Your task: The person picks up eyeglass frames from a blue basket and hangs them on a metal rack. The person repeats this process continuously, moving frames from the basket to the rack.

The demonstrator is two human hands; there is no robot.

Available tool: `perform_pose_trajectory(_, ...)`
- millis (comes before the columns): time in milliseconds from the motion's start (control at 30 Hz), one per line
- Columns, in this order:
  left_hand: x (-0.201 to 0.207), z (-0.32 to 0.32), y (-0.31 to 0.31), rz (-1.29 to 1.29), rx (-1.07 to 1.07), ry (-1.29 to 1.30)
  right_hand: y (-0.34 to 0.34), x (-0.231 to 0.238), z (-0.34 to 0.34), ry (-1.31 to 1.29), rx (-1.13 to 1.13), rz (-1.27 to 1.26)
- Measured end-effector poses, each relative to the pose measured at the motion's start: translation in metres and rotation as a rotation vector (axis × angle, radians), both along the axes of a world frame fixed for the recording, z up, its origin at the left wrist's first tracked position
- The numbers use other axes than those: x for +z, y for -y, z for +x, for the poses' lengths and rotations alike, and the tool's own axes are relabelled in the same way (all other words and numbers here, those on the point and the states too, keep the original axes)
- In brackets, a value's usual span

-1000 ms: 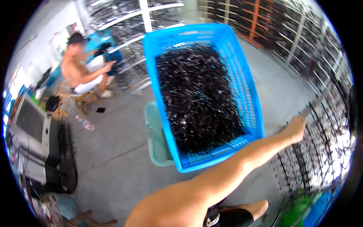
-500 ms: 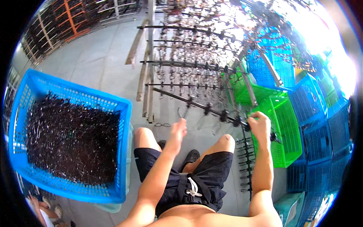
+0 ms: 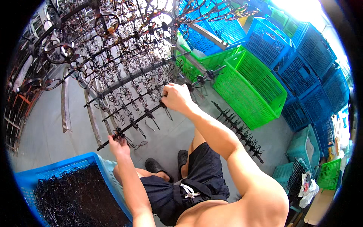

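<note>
A long black rod [image 3: 140,119] slants across in front of me, its left end nearer and its right end farther away. Black clips sit along it, and thin eyeglass parts [image 3: 152,120] dangle from several of them. Near the left end, my left hand [image 3: 120,146] is closed at the rod beside a dark clip cluster [image 3: 119,132]. My right hand [image 3: 177,97] grips the same rod farther along, its fingers curled round it. Close to my left hand shows a thin dark eyeglass frame [image 3: 139,145]; whether it hangs or lies on the floor I cannot tell.
Ahead stands a rack with rows of hanging eyeglass frames [image 3: 107,23]. A blue basket [image 3: 99,160] heaped with dark thin pieces stands at lower left. To the right are a green basket [image 3: 247,87], stacked blue baskets [image 3: 306,73] and another clip rod [image 3: 238,130] on the floor side.
The view has turned right. My left hand, formerly apart from the rod with a thin piece, is now at its left end. My right hand has shifted along the rod, whose slant has reversed.
</note>
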State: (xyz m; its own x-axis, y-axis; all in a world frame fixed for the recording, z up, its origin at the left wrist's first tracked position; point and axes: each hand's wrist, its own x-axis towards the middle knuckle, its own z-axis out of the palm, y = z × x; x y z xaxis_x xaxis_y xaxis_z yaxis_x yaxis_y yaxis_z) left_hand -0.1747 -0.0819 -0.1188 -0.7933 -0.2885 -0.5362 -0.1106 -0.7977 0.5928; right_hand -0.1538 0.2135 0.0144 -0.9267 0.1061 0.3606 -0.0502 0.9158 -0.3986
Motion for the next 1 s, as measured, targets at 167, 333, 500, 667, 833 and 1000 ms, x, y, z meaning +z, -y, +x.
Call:
perform_pose_trajectory(167,0.003,0.003,-0.006,-0.035,0.062,-0.033,0.001,-0.026,-0.006,0.096,0.037,-0.057)
perform_pose_trajectory(333,-0.007,-0.016,0.019,-0.056,0.033,-0.03,0.024,-0.039,-0.009,0.15,0.036,-0.026)
perform_pose_trajectory(500,-0.047,-0.046,0.055,-0.305,-0.193,-0.11,0.046,-0.047,-0.002,0.141,0.012,0.007)
perform_pose_trajectory(667,-0.034,-0.048,0.026,-0.245,-0.017,-0.065,0.038,-0.06,0.007,0.069,-0.033,-0.016)
perform_pose_trajectory(833,-0.039,-0.044,0.038,-0.254,-0.084,0.083,0.051,-0.044,-0.026,0.176,-0.09,-0.068)
perform_pose_trajectory(1000,-0.04,-0.04,0.034,-0.337,-0.098,0.116,0.043,-0.048,-0.06,0.19,-0.089,0.056)
